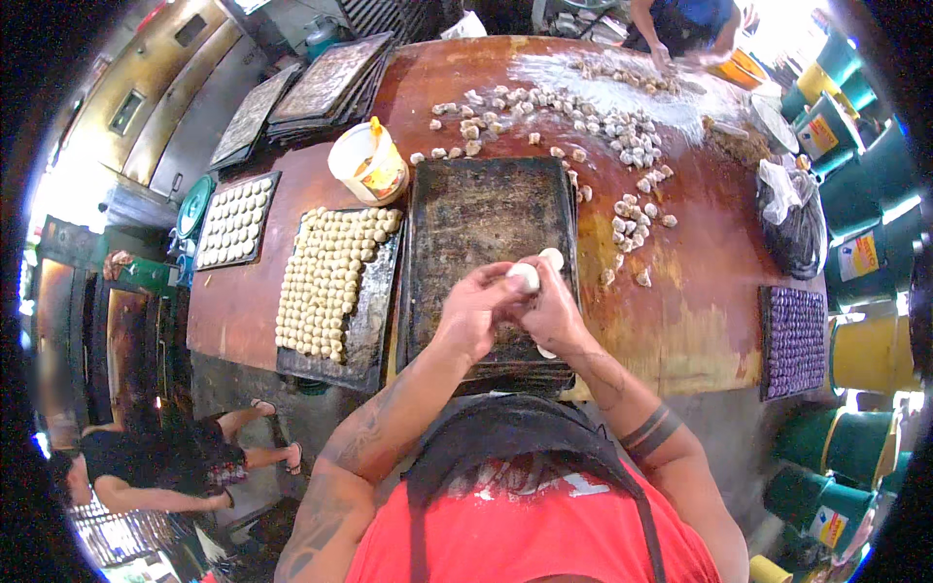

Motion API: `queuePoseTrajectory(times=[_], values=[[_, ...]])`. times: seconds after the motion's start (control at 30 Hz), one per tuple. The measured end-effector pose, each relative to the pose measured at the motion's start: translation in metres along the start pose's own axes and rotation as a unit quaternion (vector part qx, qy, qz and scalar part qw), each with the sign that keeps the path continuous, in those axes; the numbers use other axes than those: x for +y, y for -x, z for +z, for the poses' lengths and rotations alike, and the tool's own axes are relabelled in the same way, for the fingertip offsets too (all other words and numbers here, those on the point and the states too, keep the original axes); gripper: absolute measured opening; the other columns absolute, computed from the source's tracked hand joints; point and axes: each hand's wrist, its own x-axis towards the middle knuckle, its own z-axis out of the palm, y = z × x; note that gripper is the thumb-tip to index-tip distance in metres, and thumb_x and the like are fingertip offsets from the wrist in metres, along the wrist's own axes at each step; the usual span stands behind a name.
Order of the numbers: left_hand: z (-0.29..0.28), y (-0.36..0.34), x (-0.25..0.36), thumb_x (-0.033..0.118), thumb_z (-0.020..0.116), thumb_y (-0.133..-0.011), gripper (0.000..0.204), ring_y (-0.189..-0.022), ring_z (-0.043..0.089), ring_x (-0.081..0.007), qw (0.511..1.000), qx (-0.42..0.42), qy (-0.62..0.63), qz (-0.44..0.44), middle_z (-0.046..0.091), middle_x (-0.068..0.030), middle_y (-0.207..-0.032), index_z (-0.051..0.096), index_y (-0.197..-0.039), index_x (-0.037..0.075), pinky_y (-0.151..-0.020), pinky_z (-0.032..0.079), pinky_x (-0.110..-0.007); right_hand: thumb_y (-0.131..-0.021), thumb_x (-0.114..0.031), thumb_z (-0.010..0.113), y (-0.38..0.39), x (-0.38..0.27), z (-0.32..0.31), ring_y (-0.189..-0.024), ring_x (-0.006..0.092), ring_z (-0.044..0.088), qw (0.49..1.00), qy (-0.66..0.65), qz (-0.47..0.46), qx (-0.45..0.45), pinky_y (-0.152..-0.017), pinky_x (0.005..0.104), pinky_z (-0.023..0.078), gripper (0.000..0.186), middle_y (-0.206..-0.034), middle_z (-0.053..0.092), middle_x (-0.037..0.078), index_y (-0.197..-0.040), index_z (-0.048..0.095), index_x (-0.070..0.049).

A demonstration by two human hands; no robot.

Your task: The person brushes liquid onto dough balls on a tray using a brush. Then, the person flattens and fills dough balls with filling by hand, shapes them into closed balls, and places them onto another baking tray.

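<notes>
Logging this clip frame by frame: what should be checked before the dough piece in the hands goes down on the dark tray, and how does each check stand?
1. Dough ball held at the fingertips of left hand and right hand: ok.
2. Bare space on empty tray: ok.
3. Second dough piece behind the hands, held or lying on the tray: cannot tell.
4. Filled tray beside it, free room: not ok, nearly full.
5. Loose dough pieces within reach on table: ok.
</notes>
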Motion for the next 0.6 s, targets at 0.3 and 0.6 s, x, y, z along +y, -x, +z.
queuePoseTrajectory(times=[0.3, 0.6], values=[[-0.005, -0.015, -0.022, 0.015, 0.072, -0.093, 0.079, -0.155, 0.033, -0.0371, 0.824, 0.015, -0.518, 0.228, 0.035, -0.0267, -0.165, 0.035, -0.16, -0.001, -0.126, 0.028, -0.043, -0.085, -0.013, 0.076, -0.073, 0.075, -0.055, -0.089, 0.0294, 0.075, 0.974, 0.176, 0.128, 0.065, -0.081, 0.0394, 0.06, 0.041, -0.099, 0.077, 0.014, -0.125, 0.068, -0.007], [-0.078, 0.021, -0.006, 0.014, 0.075, -0.095, 0.044, -0.119, 0.064, -0.0228, 0.876, 0.11, -0.455, 0.12, 0.066, -0.0118, -0.13, 0.062, -0.135, 0.002, -0.104, 0.05, -0.036, -0.102, -0.04, 0.059, -0.064, 0.108, -0.039, -0.155, 0.0441, 0.029, 0.833, 0.535, -0.073, -0.117, -0.127, 0.0505, 0.027, 0.076, -0.165, 0.034, 0.027, -0.154, 0.037, 0.011]])
